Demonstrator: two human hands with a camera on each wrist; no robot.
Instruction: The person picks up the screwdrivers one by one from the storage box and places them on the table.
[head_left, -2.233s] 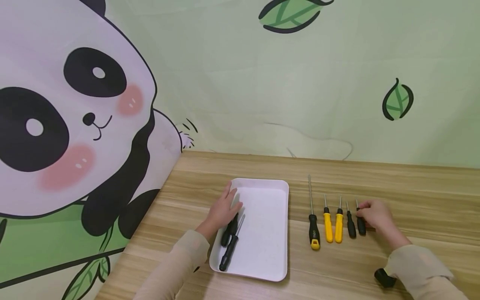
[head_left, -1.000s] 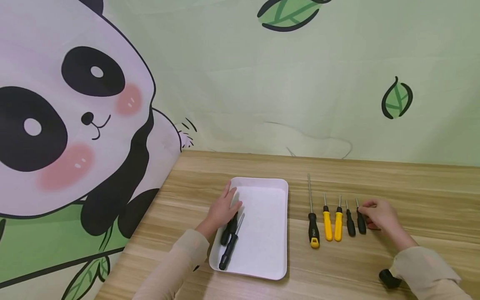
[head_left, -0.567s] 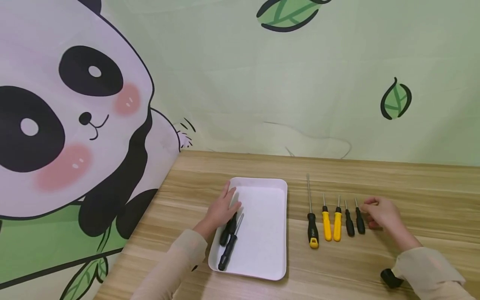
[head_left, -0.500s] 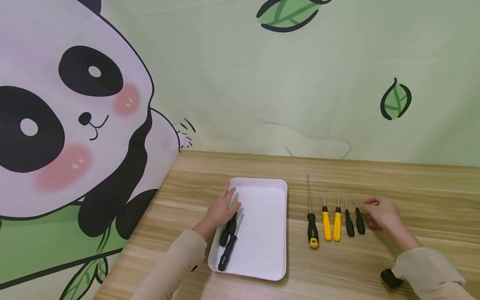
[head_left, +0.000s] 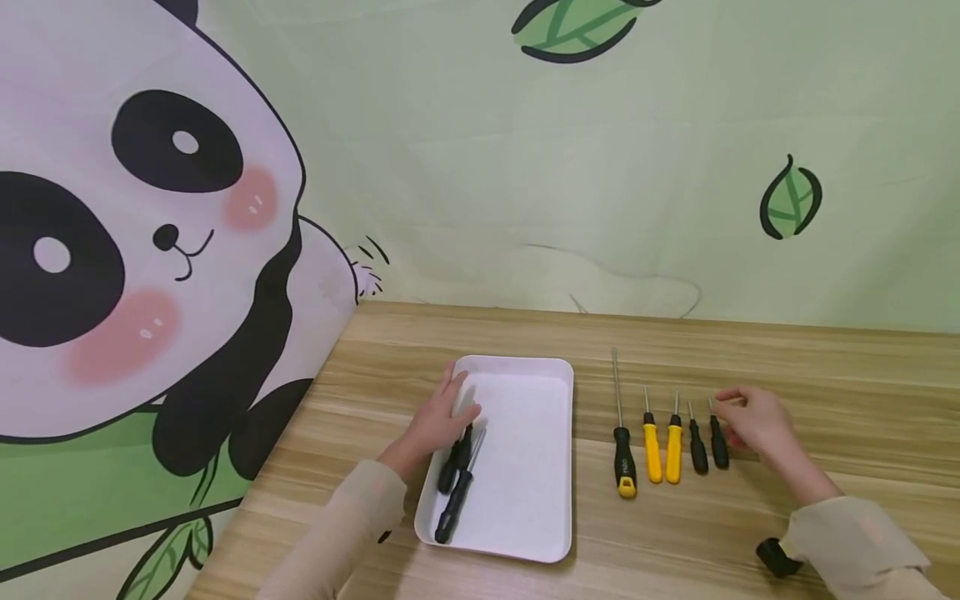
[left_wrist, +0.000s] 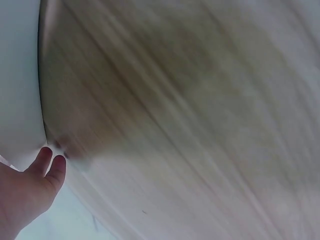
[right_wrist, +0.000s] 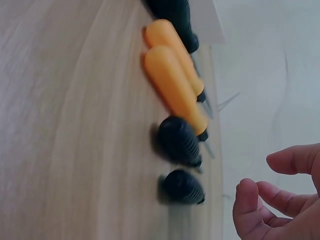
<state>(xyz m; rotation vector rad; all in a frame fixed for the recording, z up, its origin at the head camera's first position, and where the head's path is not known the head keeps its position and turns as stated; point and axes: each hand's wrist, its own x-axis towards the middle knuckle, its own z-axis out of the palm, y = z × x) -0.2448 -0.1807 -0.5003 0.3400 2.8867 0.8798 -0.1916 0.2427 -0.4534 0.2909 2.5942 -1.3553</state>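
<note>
My left hand (head_left: 433,421) rests at the upper left rim of the white tray (head_left: 528,542), fingers spread; the left wrist view shows fingertips (left_wrist: 58,167) just outside its wall. Inside the tray lie a black-handled screwdriver (head_left: 454,505) and another black handle (head_left: 447,472), partly under the hand. My right hand (head_left: 761,421) hovers by the rightmost small black screwdriver (head_left: 719,446), fingertips near its shaft. In the right wrist view, thumb and loosely bent fingers stand apart with nothing between them, away from that black handle (right_wrist: 183,187).
Left of that screwdriver, in a row, lie another small black screwdriver (head_left: 698,450), two yellow-handled screwdrivers (head_left: 673,452) and a long black-and-yellow one (head_left: 624,458). A panda-printed backdrop (head_left: 450,167) rises behind the wooden table (head_left: 862,375). A black object (head_left: 778,557) sits at the right cuff.
My right fingers have come off the rightmost screwdriver's handle, drawn back to the right, then shifted slightly up and left beside its shaft. The left hand stays at the tray.
</note>
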